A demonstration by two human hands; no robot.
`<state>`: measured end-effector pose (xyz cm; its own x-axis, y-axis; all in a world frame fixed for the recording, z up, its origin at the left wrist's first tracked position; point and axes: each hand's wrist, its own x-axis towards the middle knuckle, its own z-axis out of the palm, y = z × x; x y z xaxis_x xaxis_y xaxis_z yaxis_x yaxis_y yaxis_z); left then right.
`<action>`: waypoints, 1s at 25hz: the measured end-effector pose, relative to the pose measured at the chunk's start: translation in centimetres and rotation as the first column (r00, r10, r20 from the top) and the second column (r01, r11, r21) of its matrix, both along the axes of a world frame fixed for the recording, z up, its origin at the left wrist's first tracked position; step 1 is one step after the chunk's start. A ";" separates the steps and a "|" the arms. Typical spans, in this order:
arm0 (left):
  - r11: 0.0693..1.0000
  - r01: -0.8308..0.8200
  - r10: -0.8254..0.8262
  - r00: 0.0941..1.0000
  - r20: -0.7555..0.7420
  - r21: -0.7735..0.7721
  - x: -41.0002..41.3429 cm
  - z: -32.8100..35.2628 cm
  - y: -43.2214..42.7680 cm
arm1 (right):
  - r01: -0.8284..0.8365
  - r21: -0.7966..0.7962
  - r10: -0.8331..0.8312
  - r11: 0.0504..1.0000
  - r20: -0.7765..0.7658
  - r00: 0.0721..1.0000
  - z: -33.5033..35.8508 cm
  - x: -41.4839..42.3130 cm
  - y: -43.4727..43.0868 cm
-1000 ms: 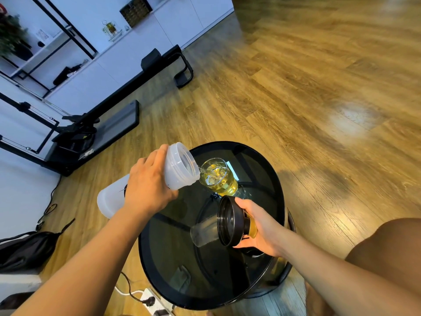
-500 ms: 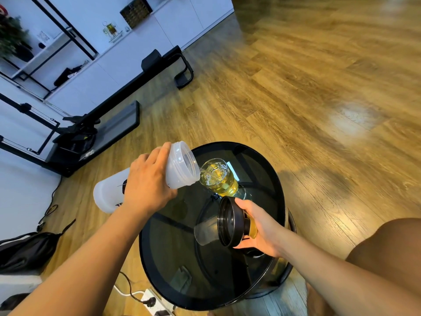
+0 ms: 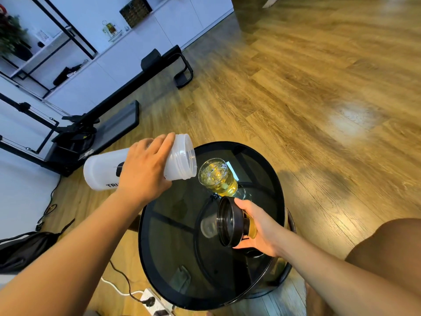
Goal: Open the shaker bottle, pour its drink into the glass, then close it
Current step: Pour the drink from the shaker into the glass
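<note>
On the round table (image 3: 159, 281), left hand (image 3: 142, 174) wraps the tipped bottle (image 3: 182, 157) w/ mouth just beside the full glass (image 3: 216, 176) nr far edge; right hand (image 3: 257, 226) pinches lid (image 3: 227, 226); any further tilt could overflow/drip.

Left hand (image 3: 142, 172) and right hand (image 3: 259, 226) each in closed grip, forearms outstretched

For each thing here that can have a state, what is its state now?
shaker bottle: open, tipped on its side, mouth beside the glass, no stream visible
glass: upright on the table, holding yellow drink
lid: off the bottle, held above the table
left hand: gripping the bottle
right hand: gripping the lid
round table: dark glass top, bearing the glass
</note>
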<state>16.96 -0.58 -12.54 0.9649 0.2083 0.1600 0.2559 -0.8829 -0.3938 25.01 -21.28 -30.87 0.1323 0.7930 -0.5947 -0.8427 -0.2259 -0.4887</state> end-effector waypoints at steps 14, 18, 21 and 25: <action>0.981 0.178 -0.177 0.984 -0.017 0.074 1.5 -0.5 1.0 | -0.035 0.057 0.038 0.998 -0.043 0.998 0.3 0.3 -0.2; 0.947 0.016 0.064 0.969 0.238 -0.320 -0.6 -3.0 0.5 | -0.045 0.088 0.051 0.995 -0.068 0.996 0.0 0.3 -0.5; 0.785 -0.036 0.400 0.792 0.461 -0.619 -3.5 -5.7 -0.5 | -0.032 0.166 0.049 0.986 -0.101 0.994 0.0 0.4 -0.5; 0.614 -0.076 0.687 0.541 0.485 -0.786 -6.9 -9.0 -2.4 | -0.040 0.193 0.057 0.980 -0.083 0.995 0.3 0.0 -0.5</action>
<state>10.02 -3.03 -21.56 0.3726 0.8530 0.3655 0.5352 -0.5193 0.6662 24.99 -21.76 -30.61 0.0446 0.8973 -0.4392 -0.8744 -0.1775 -0.4516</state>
